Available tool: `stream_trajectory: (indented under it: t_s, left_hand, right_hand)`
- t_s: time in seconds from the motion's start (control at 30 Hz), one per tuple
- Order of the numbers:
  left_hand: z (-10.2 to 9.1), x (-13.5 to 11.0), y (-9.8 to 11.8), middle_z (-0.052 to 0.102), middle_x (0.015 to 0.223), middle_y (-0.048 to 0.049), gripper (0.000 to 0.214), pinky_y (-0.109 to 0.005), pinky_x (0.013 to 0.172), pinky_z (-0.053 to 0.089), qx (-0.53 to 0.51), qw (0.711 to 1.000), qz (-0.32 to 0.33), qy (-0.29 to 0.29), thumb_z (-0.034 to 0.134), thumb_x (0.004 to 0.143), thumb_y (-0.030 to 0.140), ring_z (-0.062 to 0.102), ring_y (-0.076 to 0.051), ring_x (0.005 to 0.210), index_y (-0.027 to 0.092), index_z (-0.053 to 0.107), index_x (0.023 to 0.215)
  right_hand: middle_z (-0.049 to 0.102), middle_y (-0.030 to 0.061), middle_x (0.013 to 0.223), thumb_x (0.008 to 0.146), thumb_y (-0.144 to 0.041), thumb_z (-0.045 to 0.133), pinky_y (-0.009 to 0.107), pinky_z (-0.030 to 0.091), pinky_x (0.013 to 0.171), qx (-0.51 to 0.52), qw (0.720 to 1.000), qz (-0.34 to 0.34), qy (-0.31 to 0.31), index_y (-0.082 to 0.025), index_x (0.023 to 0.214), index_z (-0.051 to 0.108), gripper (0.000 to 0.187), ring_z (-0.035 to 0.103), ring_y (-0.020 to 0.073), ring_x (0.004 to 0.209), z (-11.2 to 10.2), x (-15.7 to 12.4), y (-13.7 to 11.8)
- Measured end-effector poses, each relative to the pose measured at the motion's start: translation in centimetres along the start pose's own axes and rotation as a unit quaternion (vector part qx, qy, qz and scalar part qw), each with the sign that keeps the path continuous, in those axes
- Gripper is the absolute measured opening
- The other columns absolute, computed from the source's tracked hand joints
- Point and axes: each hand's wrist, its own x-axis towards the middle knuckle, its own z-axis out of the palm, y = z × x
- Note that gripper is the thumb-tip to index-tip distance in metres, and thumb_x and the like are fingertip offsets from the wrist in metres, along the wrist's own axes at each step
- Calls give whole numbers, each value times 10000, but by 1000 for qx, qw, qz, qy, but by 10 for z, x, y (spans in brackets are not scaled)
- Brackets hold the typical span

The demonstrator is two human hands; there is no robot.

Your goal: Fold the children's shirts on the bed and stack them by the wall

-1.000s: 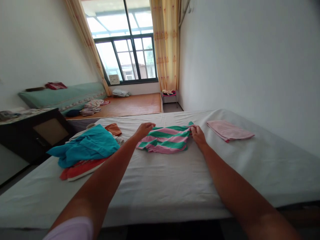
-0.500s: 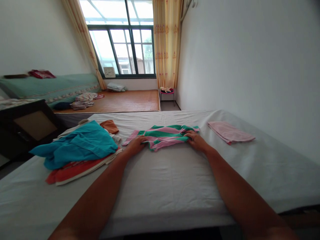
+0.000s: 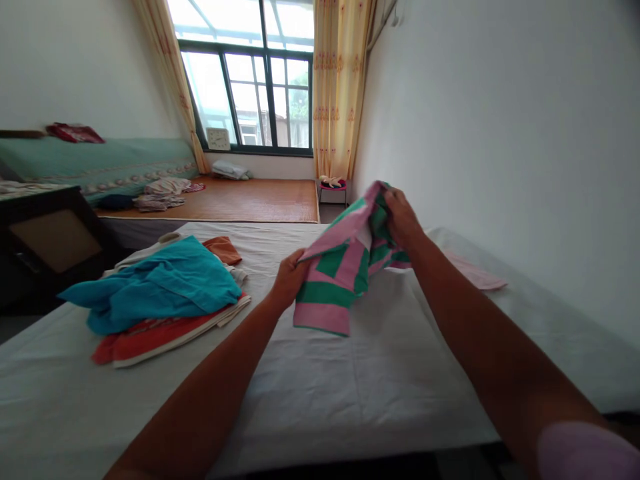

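A pink-and-green striped garment (image 3: 325,293) hangs bunched between my two hands, lifted over the white-sheeted bed (image 3: 320,400). My left hand (image 3: 290,277) pinches its left edge, and a striped flap drops below those fingers. Higher and farther right, my right hand (image 3: 401,217) grips the upper end, where the cloth is gathered and slightly blurred. Partly behind my right forearm lies a folded pale pink cloth (image 3: 477,272). The garment's exact kind cannot be made out.
To the left sits a pile with a turquoise garment (image 3: 165,287) over a red cloth (image 3: 150,337); a brown-orange cloth (image 3: 223,249) is behind it. A dark cabinet (image 3: 50,247) stands at far left. Beyond are a mat-covered bed (image 3: 265,199), a small stool (image 3: 333,187) and a white wall (image 3: 525,133) at right.
The striped garment, flat on the bed before, has been raised and now hangs. My right hand has moved up with its end; my left hand has shifted slightly right and up.
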Motion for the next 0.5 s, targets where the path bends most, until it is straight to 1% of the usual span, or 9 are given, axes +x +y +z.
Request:
stream_trajectory:
  t_s: [0.07, 0.13, 0.2, 0.23, 0.27, 0.3, 0.37, 0.43, 0.5]
  left_hand:
    - [-26, 7, -16, 652, 756, 1, 452, -230, 611, 452, -24, 996, -30, 81, 601, 757, 567, 572, -155, 693, 173, 653, 973]
    - [-56, 13, -35, 629, 682, -3, 463, -234, 589, 446, 6, 985, -68, 155, 595, 738, 583, 572, -165, 675, 156, 657, 906]
    - [-81, 15, -53, 592, 606, 2, 391, -228, 555, 429, 70, 972, -108, 198, 618, 722, 523, 565, -166, 651, 145, 662, 811]
    - [-90, 16, -60, 585, 594, 5, 348, -223, 549, 424, 91, 967, -119, 206, 627, 716, 474, 564, -162, 646, 139, 666, 800]
    - [-96, 16, -65, 586, 594, 8, 318, -216, 543, 421, 103, 965, -126, 206, 633, 708, 423, 563, -155, 636, 131, 674, 825]
    - [-99, 17, -69, 593, 604, 13, 323, -210, 535, 417, 107, 965, -130, 202, 635, 700, 377, 560, -144, 619, 122, 680, 893]
    - [-100, 18, -73, 609, 631, 24, 459, -195, 511, 404, 102, 968, -138, 185, 641, 684, 315, 544, -118, 570, 118, 646, 1098]
    - [-97, 18, -74, 627, 660, 29, 621, -182, 488, 388, 94, 972, -145, 160, 668, 661, 286, 526, -95, 526, 139, 569, 1257]
    - [-95, 18, -74, 654, 706, 18, 682, -178, 487, 394, 77, 976, -146, 139, 705, 626, 280, 533, -87, 525, 160, 561, 1282]
  right_hand:
    - [510, 65, 1331, 880, -661, 413, 399, 508, 880, -3, 995, 29, -92, -291, 1388, 326, 635, 563, 201, 1115, 25, 19, 4]
    - [421, 61, 1431, 864, -689, 417, 421, 473, 925, -28, 992, 44, -118, -319, 1398, 322, 656, 508, 229, 1207, 39, 25, 13]
    - [492, 62, 1368, 845, -695, 444, 395, 483, 898, -59, 990, 54, -114, -287, 1291, 462, 605, 547, 223, 1152, 42, 18, 23]
    - [576, 71, 1259, 829, -694, 471, 371, 503, 852, -78, 986, 68, -128, -246, 1184, 543, 576, 594, 212, 1058, 40, 9, 28]
    - [648, 76, 1104, 810, -687, 507, 342, 520, 789, -103, 977, 90, -165, -206, 1052, 600, 547, 632, 196, 933, 35, -2, 33]
    - [682, 69, 935, 787, -673, 549, 312, 526, 720, -135, 959, 119, -221, -178, 923, 624, 519, 645, 177, 802, 30, -16, 37]
    - [668, 48, 716, 750, -631, 621, 279, 514, 618, -223, 890, 171, -360, -165, 778, 630, 467, 627, 158, 626, 19, -45, 43]
    - [674, 43, 726, 672, -556, 728, 289, 513, 623, -330, 824, 160, -431, -182, 829, 663, 412, 638, 181, 641, 10, -74, 49]
    - [690, 57, 904, 573, -460, 819, 317, 518, 718, -411, 795, 91, -436, -218, 1003, 679, 513, 657, 228, 808, 6, -96, 57]
